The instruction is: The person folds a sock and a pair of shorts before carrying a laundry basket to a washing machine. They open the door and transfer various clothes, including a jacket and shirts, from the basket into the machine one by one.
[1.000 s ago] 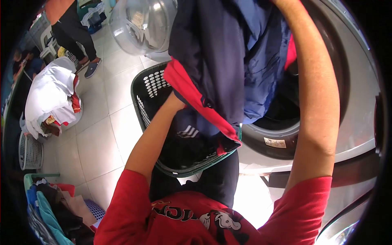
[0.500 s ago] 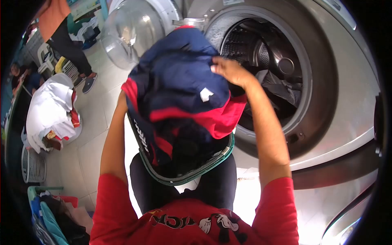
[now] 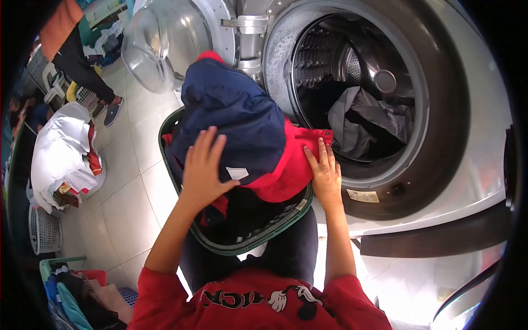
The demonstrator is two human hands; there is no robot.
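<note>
A navy and red jacket [image 3: 231, 110] is bunched over the top of a dark green laundry basket [image 3: 247, 245], which stands between my knees. My left hand [image 3: 204, 171] is spread open over the navy cloth, beside a small white patch [image 3: 237, 173]. Fingers stretched out, my right hand [image 3: 326, 175] lies on the red part of the jacket, close to the washer's opening. Inside the washing machine drum [image 3: 385, 82] lies a heap of grey and black clothes [image 3: 363, 118].
The washer's round glass door [image 3: 165, 47] hangs open at upper left. White laundry [image 3: 60, 148] overflows a container on the tiled floor at left, above a white basket [image 3: 45, 228]. More clothes [image 3: 77, 297] fill a bin at lower left. Another person [image 3: 82, 60] stands behind.
My left hand has come from the jacket's left side to over its front. My right hand has dropped to the red part, and the jacket sits lower and flatter on the basket.
</note>
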